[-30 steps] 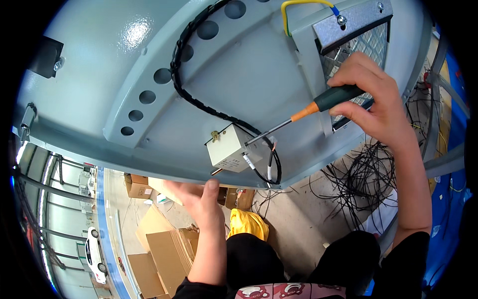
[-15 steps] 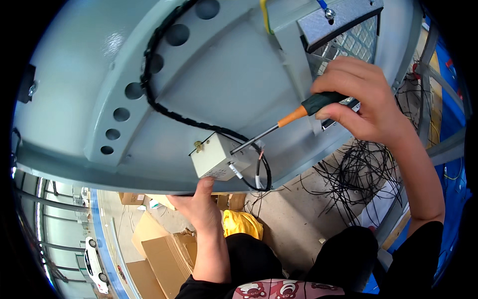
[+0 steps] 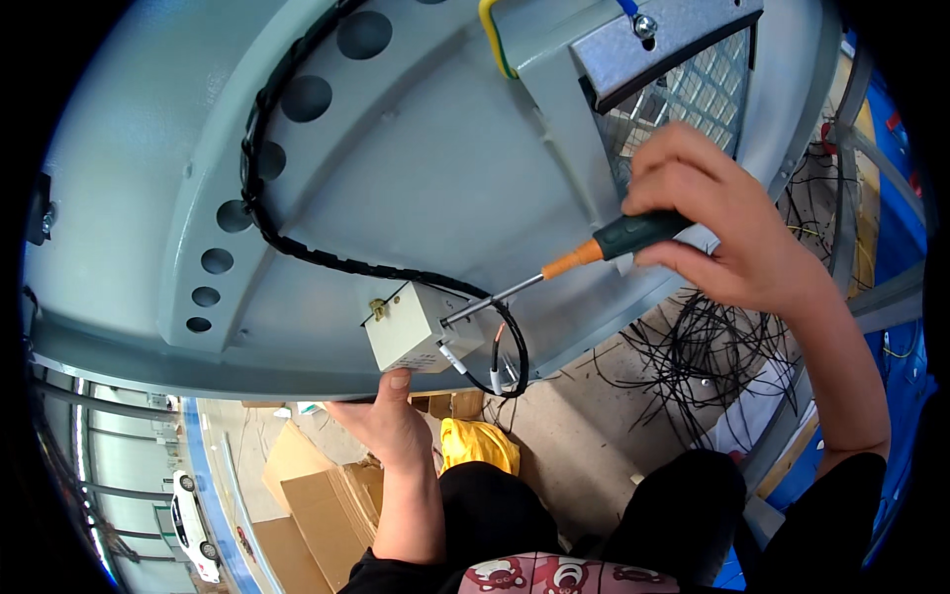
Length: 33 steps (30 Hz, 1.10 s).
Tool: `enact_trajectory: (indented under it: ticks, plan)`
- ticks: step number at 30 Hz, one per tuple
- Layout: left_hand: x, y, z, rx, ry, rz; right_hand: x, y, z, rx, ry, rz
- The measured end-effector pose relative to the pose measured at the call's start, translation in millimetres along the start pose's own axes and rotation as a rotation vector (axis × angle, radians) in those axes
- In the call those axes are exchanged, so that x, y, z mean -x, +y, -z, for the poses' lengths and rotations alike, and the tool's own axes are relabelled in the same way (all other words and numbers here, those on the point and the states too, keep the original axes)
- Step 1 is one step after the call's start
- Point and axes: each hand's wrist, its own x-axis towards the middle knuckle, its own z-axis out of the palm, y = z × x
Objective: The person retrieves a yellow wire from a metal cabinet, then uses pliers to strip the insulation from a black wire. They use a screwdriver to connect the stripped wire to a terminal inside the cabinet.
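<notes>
My right hand (image 3: pixel 727 223) is closed round the green and orange handle of a screwdriver (image 3: pixel 601 247). Its metal shaft slants down to the left, the tip meeting the side of a small off-white box (image 3: pixel 401 332) fixed on a grey-green metal panel (image 3: pixel 426 188). Beside that tip, a wire with a white sleeve (image 3: pixel 452 358) enters the box; another loose wire end with bare copper (image 3: pixel 499 335) stands near it. My left hand (image 3: pixel 391 426) grips the panel's lower edge, thumb up just under the box, its other fingers hidden behind the edge.
A black wrapped cable (image 3: pixel 346 265) curves over the panel and loops by the box. Upper right is a mesh window (image 3: pixel 683 94) under a metal bracket. Below lie tangled black wires (image 3: pixel 708 346), a yellow bag (image 3: pixel 477 447) and an opened cardboard box (image 3: pixel 327 505). Metal framing (image 3: pixel 891 292) stands at right.
The panel, with box and cable, has shifted slightly left and down in view, and my left hand has moved with it. My right hand's grip on the screwdriver has altered a little, fingers looser and blurred.
</notes>
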Motion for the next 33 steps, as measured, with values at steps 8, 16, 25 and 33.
enact_trajectory:
  ticks: [8, 16, 25, 33]
  plan:
    - [6.0, 1.9, 1.0, -0.032, 0.013, 0.029, -0.8, 6.5, -7.4, 0.059, 0.061, 0.092]
    - [8.6, 4.5, 1.3, -0.026, 0.003, 0.029, -3.2, -0.5, 3.6, -0.338, -0.18, -0.273]
    - [8.4, 4.6, -1.0, -0.054, 0.018, -0.004, -5.7, -0.5, 1.0, -0.224, -0.101, -0.18]
    - [10.9, 3.1, -6.2, -0.059, 0.043, -0.02, -2.9, 6.8, -4.9, 0.115, 0.017, 0.189]
